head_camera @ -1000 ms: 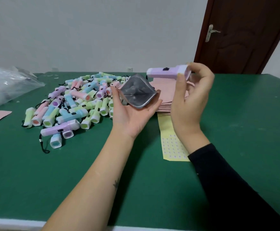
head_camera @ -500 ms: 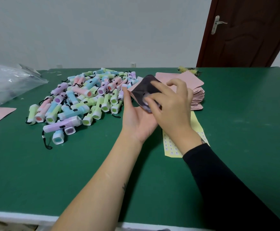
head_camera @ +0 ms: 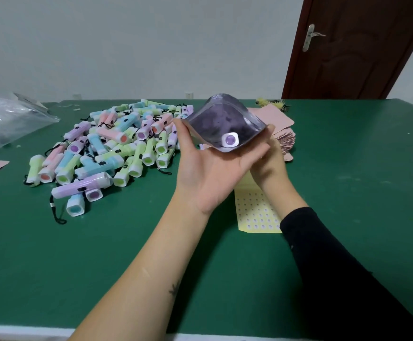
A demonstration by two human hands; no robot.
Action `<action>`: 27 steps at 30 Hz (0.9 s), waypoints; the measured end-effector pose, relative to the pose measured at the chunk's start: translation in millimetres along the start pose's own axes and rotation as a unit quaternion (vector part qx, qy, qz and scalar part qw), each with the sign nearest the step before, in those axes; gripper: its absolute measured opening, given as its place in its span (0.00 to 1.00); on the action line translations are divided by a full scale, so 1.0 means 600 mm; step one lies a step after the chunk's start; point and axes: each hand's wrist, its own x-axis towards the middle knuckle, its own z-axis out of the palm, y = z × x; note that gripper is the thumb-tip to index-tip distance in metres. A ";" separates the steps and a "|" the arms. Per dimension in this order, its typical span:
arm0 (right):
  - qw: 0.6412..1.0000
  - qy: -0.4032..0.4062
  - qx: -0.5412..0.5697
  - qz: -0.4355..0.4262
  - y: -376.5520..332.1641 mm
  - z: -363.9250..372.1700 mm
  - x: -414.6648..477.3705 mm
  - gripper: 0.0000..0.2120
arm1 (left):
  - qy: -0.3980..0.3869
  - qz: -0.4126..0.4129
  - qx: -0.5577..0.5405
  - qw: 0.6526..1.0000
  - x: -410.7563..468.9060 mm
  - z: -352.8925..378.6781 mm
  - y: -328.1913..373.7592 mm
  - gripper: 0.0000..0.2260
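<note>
Only the lens end of the purple plastic flashlight [head_camera: 230,139] shows at the mouth of the silver-grey foil pouch [head_camera: 221,119], its body hidden inside; the right hand [head_camera: 273,163] lies mostly behind the left hand [head_camera: 209,175] and pouch, its grip unclear, and the clear plastic bag [head_camera: 6,121] is cut by the left edge.

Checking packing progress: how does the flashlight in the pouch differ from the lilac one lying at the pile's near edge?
The bagged flashlight sits inside the pouch that the left hand holds up; the loose flashlight lies bare on the table. The bagged one shows only its lens end; the loose one lies sideways, body in view. Both look lilac with white trim.
</note>
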 end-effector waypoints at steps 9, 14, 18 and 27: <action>0.998 0.007 0.022 0.055 0.023 -0.015 0.001 0.07 | 0.147 0.076 0.400 0.901 -0.006 -0.008 0.049 0.33; 0.995 -0.053 0.067 0.060 0.025 -0.018 -0.001 0.22 | 0.287 0.224 0.629 0.687 -0.007 -0.057 0.089 0.26; 0.990 -0.068 0.074 0.100 0.025 -0.023 -0.002 0.11 | 0.288 0.163 0.616 0.715 -0.008 -0.074 0.091 0.38; 0.959 -0.143 0.167 0.178 0.043 -0.024 0.005 0.17 | 0.263 0.121 0.578 0.763 -0.012 -0.087 0.102 0.04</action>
